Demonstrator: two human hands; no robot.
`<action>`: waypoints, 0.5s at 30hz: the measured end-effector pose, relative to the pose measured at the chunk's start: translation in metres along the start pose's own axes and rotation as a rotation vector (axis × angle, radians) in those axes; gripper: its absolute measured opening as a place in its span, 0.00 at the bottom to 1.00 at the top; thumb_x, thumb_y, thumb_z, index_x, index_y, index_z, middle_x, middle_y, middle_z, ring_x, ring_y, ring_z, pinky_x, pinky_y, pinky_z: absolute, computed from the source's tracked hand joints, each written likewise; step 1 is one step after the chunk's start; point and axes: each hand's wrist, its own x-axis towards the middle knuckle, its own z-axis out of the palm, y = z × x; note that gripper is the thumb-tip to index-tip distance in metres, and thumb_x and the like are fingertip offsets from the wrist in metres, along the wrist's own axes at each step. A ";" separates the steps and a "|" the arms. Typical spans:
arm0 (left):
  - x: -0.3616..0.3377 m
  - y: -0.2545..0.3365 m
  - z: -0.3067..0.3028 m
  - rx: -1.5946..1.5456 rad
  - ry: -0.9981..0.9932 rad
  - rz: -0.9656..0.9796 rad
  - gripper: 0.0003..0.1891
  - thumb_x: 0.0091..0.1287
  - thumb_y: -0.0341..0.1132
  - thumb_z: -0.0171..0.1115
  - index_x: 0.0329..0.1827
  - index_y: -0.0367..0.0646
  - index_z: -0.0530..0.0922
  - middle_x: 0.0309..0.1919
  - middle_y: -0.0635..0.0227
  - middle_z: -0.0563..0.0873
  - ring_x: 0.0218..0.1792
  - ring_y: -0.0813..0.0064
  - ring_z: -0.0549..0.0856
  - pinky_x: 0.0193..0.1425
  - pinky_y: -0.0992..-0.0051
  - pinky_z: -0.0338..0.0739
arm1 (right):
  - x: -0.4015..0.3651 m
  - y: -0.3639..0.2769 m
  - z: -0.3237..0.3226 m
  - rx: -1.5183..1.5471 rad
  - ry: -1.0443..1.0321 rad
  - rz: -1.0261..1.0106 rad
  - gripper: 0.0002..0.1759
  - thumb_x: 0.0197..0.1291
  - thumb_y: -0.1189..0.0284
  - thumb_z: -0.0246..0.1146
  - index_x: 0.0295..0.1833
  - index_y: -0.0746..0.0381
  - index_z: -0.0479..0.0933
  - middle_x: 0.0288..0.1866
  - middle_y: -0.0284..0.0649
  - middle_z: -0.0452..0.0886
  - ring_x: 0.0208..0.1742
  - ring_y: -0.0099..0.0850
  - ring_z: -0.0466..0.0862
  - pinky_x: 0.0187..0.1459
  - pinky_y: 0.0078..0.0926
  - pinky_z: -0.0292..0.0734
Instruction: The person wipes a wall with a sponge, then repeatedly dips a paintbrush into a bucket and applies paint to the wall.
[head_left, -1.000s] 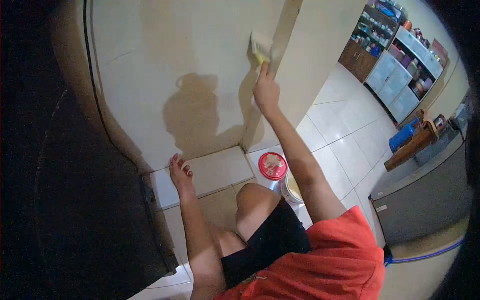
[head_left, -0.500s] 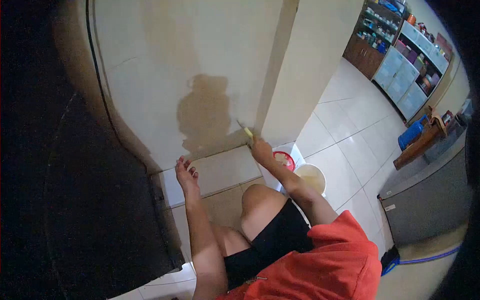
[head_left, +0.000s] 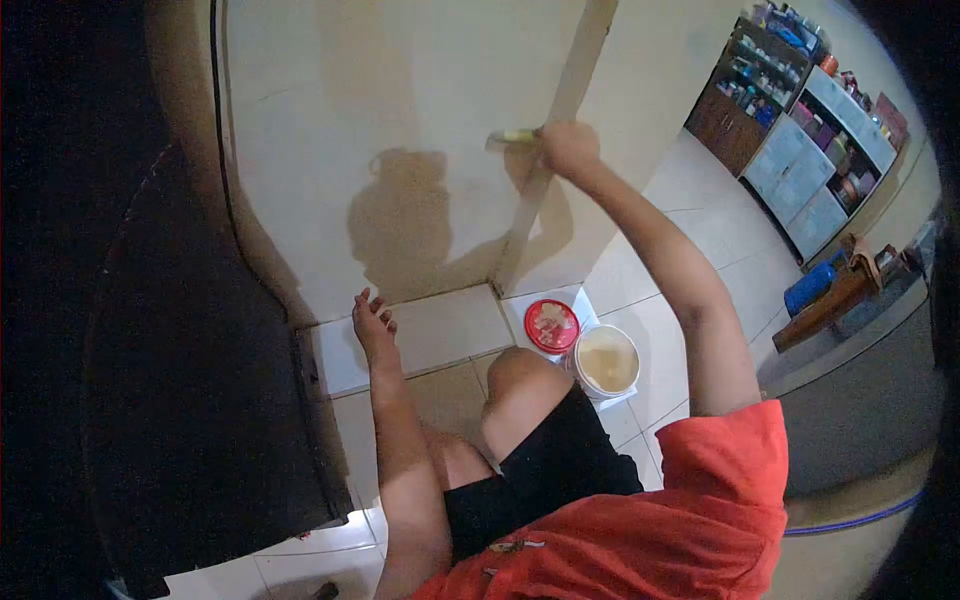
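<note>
My right hand is wrapped round the handle of a scraper-like tool, raised in front of the cream wall near its corner edge. The tool's blade end points left, and whether it touches the wall is hard to tell. Low at the wall's foot, my left hand hangs with bent, spread fingers and nothing in it. On the floor right of my knee stands a white bucket with pale material inside. Beside it lies a red lid smeared with pale residue.
A dark panel fills the left side. Shelving with a light cabinet stands at the upper right. A grey appliance is at the right, near a wooden piece and a blue container. A tiled ledge runs along the wall.
My right hand has risen along the wall with the tool, whose blade end now points left. The lid and bucket show more fully. My left hand has stayed nearly in place.
</note>
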 end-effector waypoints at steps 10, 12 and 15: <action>-0.004 0.003 0.006 -0.057 0.008 0.012 0.20 0.70 0.52 0.46 0.57 0.51 0.72 0.37 0.73 0.76 0.24 0.84 0.68 0.23 0.84 0.62 | -0.015 0.014 -0.115 0.145 0.539 0.189 0.20 0.54 0.70 0.56 0.54 0.48 0.76 0.34 0.45 0.81 0.31 0.42 0.83 0.30 0.39 0.78; -0.007 0.006 0.008 -0.055 0.004 0.003 0.20 0.70 0.52 0.47 0.57 0.51 0.72 0.37 0.73 0.76 0.24 0.85 0.69 0.24 0.85 0.62 | -0.011 -0.004 -0.099 0.146 0.512 0.176 0.22 0.55 0.71 0.55 0.58 0.51 0.73 0.34 0.47 0.79 0.29 0.43 0.83 0.30 0.40 0.78; -0.011 0.008 0.007 -0.037 -0.006 0.027 0.19 0.70 0.53 0.47 0.54 0.52 0.73 0.35 0.75 0.76 0.24 0.85 0.69 0.26 0.83 0.62 | -0.014 -0.050 -0.040 0.100 0.489 0.144 0.26 0.57 0.73 0.54 0.64 0.63 0.65 0.33 0.49 0.74 0.24 0.43 0.81 0.25 0.39 0.78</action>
